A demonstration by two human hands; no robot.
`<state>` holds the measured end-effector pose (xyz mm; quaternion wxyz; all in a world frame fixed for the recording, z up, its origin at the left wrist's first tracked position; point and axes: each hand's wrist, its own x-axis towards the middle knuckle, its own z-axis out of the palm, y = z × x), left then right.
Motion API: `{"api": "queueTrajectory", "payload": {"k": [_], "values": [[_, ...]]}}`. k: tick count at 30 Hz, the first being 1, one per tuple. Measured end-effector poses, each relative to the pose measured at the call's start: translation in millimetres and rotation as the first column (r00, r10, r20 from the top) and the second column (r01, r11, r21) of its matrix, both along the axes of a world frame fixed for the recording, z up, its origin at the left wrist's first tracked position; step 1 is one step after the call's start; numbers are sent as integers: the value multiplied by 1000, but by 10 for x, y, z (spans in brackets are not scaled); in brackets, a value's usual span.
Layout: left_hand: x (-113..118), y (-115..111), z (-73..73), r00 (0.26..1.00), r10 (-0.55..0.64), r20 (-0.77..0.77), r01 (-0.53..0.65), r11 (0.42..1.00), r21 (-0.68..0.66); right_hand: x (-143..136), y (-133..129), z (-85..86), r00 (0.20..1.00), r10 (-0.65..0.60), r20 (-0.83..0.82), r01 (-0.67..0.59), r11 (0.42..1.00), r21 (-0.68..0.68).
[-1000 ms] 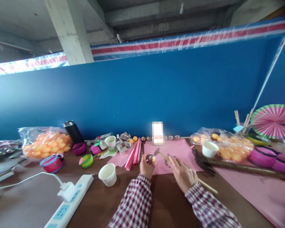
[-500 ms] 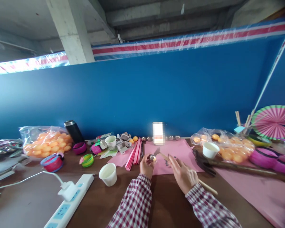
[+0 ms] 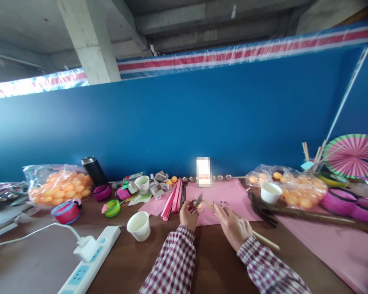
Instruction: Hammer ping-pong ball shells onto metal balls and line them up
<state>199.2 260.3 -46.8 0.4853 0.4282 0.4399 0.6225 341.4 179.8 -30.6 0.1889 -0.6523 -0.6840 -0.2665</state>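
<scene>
My left hand [image 3: 188,215] is closed around a small shiny silver ball [image 3: 191,207], partly covered by my fingers and the tool's head. Wrapped round the wooden handle [image 3: 265,240] of a small hammer is my right hand [image 3: 233,226]. Its grey metal head [image 3: 198,199] is at the ball; whether they touch I cannot tell. Both hands are over the near part of a pink sheet [image 3: 230,188]. Several small dark, shiny pieces [image 3: 223,203] lie on that sheet, just past my right fingers.
Silver balls [image 3: 228,177] line the wall behind the sheet. Right of it lies a bigger tool with a dark metal head [image 3: 259,210]. Paper cups [image 3: 138,226], pink strips [image 3: 173,200], a power strip [image 3: 90,261] and bags of orange balls [image 3: 61,185] stand around.
The hammer's head has moved left and slightly down onto the ball in my left hand. My right hand has shifted slightly left with it, and the pieces on the sheet show more.
</scene>
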Motion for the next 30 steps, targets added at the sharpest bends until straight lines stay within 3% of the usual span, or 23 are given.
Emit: {"api": "queueTrajectory", "payload": {"k": [4, 10, 17, 30], "values": [[-8, -15, 30, 996, -50, -79, 52, 998, 26, 11, 1, 3, 999, -30, -32, 32, 998, 45], [-13, -4, 6, 988, -46, -148, 52, 998, 36, 2, 1, 14, 999, -5, -34, 5, 1000, 9], [-10, 15, -39, 987, -39, -157, 45, 999, 29, 12, -5, 17, 1000, -9, -12, 9, 999, -39], [-23, 15, -22, 985, -68, -162, 75, 996, 38, 4, -7, 46, 997, -42, -63, 42, 999, -2]]}}
